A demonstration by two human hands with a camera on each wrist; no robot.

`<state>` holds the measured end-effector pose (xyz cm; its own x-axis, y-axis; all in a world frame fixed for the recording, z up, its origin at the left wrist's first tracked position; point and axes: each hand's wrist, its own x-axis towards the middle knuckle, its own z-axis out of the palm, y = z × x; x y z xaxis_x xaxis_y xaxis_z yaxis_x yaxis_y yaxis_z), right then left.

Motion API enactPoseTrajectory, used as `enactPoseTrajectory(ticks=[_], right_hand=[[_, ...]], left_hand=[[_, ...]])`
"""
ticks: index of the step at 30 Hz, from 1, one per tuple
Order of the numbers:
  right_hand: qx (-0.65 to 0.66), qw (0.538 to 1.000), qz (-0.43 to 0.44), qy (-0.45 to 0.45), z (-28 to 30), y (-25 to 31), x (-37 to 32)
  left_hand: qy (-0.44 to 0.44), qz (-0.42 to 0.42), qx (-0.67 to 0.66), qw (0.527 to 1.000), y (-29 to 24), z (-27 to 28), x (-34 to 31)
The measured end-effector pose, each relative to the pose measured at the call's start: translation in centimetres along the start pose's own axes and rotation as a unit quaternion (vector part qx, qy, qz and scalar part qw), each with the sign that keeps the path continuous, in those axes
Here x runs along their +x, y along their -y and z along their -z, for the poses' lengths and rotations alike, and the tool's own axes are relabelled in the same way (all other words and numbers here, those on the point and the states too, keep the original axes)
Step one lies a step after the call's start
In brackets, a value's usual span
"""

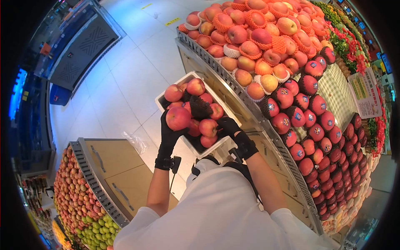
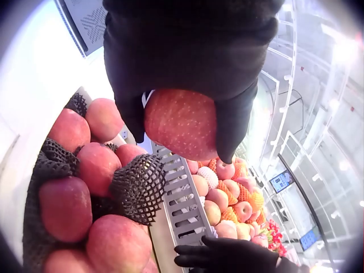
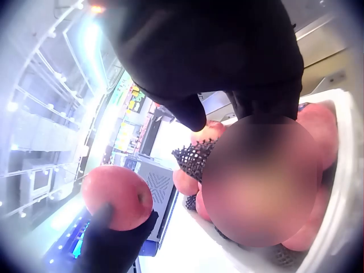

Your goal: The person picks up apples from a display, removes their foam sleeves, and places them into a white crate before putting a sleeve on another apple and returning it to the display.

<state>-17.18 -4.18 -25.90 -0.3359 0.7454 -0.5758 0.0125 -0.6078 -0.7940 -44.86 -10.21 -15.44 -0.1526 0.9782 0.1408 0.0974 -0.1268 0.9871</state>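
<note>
In the head view, the black-gloved left hand [image 1: 170, 130] grips a large red apple [image 1: 178, 118] above the left side of a white crate [image 1: 159, 100] of apples. The left wrist view shows its thumb and fingers on either side of that apple [image 2: 181, 124]. On the crate's right side, the gloved right hand [image 1: 230, 128] is close to an apple [image 1: 208, 127]; its fingers look extended in the left wrist view. Whether they touch the apple is unclear, as a blurred patch covers part of the right wrist view. Black foam netting [image 1: 200, 107] lies among the crate's apples.
A sloped display [image 1: 250, 110] of netted and stickered apples runs along the right. At lower left stands another fruit stand [image 1: 100, 196] with drawers beneath. A clear plastic bag [image 1: 136, 142] lies near it. Tiled floor [image 1: 125, 79] stretches beyond the crate.
</note>
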Motion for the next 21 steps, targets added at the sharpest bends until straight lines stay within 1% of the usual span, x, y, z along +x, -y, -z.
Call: enactPoseTrajectory(ticks=[1,3,5,6,7,10,13,16,18,20,21], right_hand=[[-0.003,1.000,-0.018,-0.010,0.5,0.5,-1.0],[-0.008,0.998,-0.053,-0.031,1.7,1.3,-2.9],[0.029,0.997,-0.065,-0.040,2.7,1.5,-3.9],[0.048,0.995,-0.070,-0.044,3.1,1.4,-4.3],[0.022,0.996,-0.071,-0.042,3.4,1.6,-4.9],[0.043,0.995,-0.074,-0.052,3.8,1.2,-6.0],[0.056,0.995,-0.058,-0.055,3.9,0.7,-6.9],[0.073,0.993,-0.063,-0.068,3.9,0.7,-7.4],[0.072,0.993,-0.059,-0.072,4.1,0.8,-7.9],[0.073,0.993,-0.056,-0.076,4.3,1.1,-8.4],[0.074,0.993,-0.055,-0.077,4.5,1.1,-8.5]], left_hand=[[0.027,0.005,0.001,1.000,0.3,0.0,0.5],[0.015,-0.013,0.011,1.000,1.4,-0.4,1.1],[-0.002,-0.030,-0.008,1.000,2.0,-1.0,1.6],[-0.013,-0.038,-0.031,0.999,0.0,-2.2,1.9],[-0.025,-0.045,-0.055,0.997,-1.6,-3.2,2.3],[0.063,-0.020,-0.087,0.994,-3.1,-4.8,3.6],[0.128,0.045,-0.173,0.976,0.5,-6.2,4.7],[0.080,-0.011,-0.068,0.994,2.1,-7.2,4.1],[0.093,0.000,-0.034,0.995,2.1,-7.3,4.0],[0.109,-0.009,-0.009,0.994,1.4,-7.7,4.1],[0.114,-0.014,0.024,0.993,2.1,-7.8,4.3]])
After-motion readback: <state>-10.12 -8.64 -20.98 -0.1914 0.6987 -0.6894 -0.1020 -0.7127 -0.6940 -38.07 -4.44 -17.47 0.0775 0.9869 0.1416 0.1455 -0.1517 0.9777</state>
